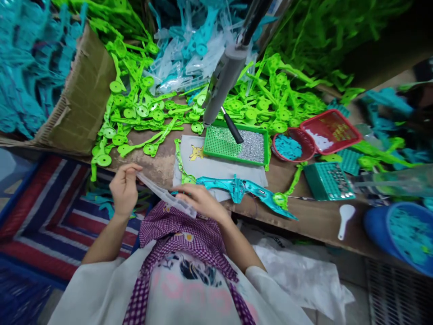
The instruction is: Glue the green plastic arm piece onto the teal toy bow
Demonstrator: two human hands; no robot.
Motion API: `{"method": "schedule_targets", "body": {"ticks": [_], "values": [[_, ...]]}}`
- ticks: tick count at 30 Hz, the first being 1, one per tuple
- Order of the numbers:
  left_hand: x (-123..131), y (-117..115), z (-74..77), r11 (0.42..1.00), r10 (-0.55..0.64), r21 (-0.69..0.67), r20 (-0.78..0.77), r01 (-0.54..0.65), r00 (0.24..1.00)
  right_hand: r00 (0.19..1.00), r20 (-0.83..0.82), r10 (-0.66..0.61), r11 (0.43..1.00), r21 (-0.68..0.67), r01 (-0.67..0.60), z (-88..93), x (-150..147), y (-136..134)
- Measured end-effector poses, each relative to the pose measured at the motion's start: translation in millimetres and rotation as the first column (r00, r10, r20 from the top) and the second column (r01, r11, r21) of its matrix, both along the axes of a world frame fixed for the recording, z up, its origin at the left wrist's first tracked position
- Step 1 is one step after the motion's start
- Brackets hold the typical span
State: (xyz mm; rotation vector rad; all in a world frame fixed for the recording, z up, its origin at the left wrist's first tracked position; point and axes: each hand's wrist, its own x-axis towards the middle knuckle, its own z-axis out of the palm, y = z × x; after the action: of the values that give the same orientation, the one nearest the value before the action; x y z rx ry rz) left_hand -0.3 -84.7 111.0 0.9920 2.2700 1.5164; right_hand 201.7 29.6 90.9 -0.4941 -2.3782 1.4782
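Observation:
A long, translucent white plastic piece [164, 194] spans the space between my hands, above my lap. My left hand [124, 188] pinches its upper left end between thumb and fingers. The fingers of my right hand [202, 203] are closed on its lower right end, which partly hides what they touch. Just beyond my right hand, a blue bow-shaped plastic part [238, 186] lies on the table. A lime-green arm [182, 174] meets its left end, and another green arm [287, 194] meets its right end.
A grey screwdriver-like tool [225, 81] hangs over a green tray [237, 144] of small metal pieces. Nearby are a red basket [289, 145], a teal box [328, 181], a white spoon [345, 221] and a blue bucket [399, 234]. Green parts [149, 113] heap behind, beside a cardboard box [77, 85].

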Motion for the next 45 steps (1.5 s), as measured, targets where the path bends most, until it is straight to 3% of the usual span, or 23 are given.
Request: {"method": "schedule_targets", "body": {"ticks": [2,5,7,9,13,14,16,18,19,22,25,28,35,40,45], "values": [[-1.2,0.5,-16.8,0.999,-0.054,0.009,0.157,0.053,0.986,1.000,0.004,-0.020,0.951,-0.309,0.020,-12.3,13.2,-18.7],[-9.9,7.2,-34.4,0.995,-0.096,0.013,0.232,0.096,0.968,0.993,0.016,-0.115,0.768,-0.633,0.099,-15.5,26.9,-35.3],[-12.0,11.0,-40.4,0.996,-0.089,0.003,0.248,0.091,0.965,0.994,0.041,-0.103,0.731,-0.675,0.103,-12.5,31.5,-41.4],[-5.6,12.9,-43.9,0.997,-0.072,0.020,0.326,0.069,0.943,0.990,0.081,-0.119,0.738,-0.660,0.143,-11.2,30.8,-47.2],[28.9,11.9,-47.6,0.986,-0.165,0.088,0.577,0.140,0.800,0.952,0.108,-0.287,0.692,-0.663,0.284,-20.4,17.5,-54.9],[37.1,12.5,-47.8,0.979,-0.200,0.098,0.611,0.178,0.766,0.945,0.106,-0.310,0.703,-0.644,0.303,-23.3,14.4,-53.9],[44.8,18.3,-47.3,0.968,-0.245,0.121,0.629,0.218,0.738,0.942,0.092,-0.321,0.788,-0.526,0.320,-27.6,11.3,-46.5],[37.3,33.0,-47.1,0.966,-0.260,0.161,0.586,0.204,0.768,0.934,0.067,-0.352,0.887,-0.295,0.356,-30.1,13.2,-32.9],[28.6,43.7,-47.6,0.964,-0.262,0.180,0.555,0.193,0.790,0.919,0.050,-0.390,0.906,-0.159,0.393,-31.6,15.5,-25.0],[-3.2,82.8,-53.7,0.960,-0.278,0.182,0.512,0.214,0.813,0.856,-0.008,-0.518,0.843,0.168,0.512,-40.0,23.2,-4.6],[-20.2,113.4,-64.9,0.962,-0.272,0.142,0.576,0.233,0.771,0.853,-0.007,-0.522,0.803,0.334,0.494,-54.3,25.1,3.1],[-16.9,118.9,-76.2,0.966,-0.255,0.126,0.606,0.225,0.753,0.870,0.027,-0.493,0.796,0.418,0.438,-67.5,22.2,1.4],[-3.0,92.3,-90.6,0.957,-0.253,0.078,0.700,0.281,0.668,0.873,0.078,-0.481,0.785,0.482,0.389,-72.6,19.2,-1.2],[-0.6,92.8,-94.5,0.970,-0.210,0.064,0.699,0.233,0.683,0.870,0.074,-0.488,0.781,0.483,0.397,-70.0,19.2,-1.2],[1.8,92.6,-98.3,0.957,-0.239,0.030,0.641,0.288,0.730,0.867,0.080,-0.492,0.782,0.478,0.400,-69.2,18.2,-1.5]]}}
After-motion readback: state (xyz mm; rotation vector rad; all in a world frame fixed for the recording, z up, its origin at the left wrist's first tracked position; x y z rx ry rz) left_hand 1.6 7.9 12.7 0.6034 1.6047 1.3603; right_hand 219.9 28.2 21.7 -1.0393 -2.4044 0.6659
